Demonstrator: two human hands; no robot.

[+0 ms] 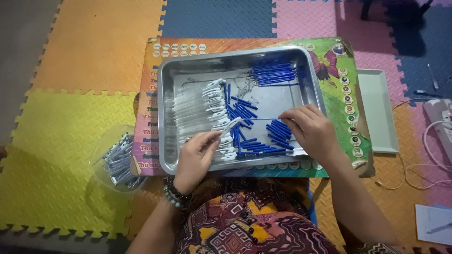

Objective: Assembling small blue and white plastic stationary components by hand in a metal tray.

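the left hand (195,157) grip pinches a light, stiff clear pen barrel (225,129) near its white end over the metal tray (165,117), while the right hand (308,129) grip picks at thin, slippery blue refills (278,131) just beneath its fingertips.

Foam mat floor (70,122): printed board (339,94), clear bowl (101,167), grey tray (379,113).

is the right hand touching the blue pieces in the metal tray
Touching. The head view shows the right hand resting in the metal tray, its fingertips pressed onto the pile of blue pieces with no gap visible.
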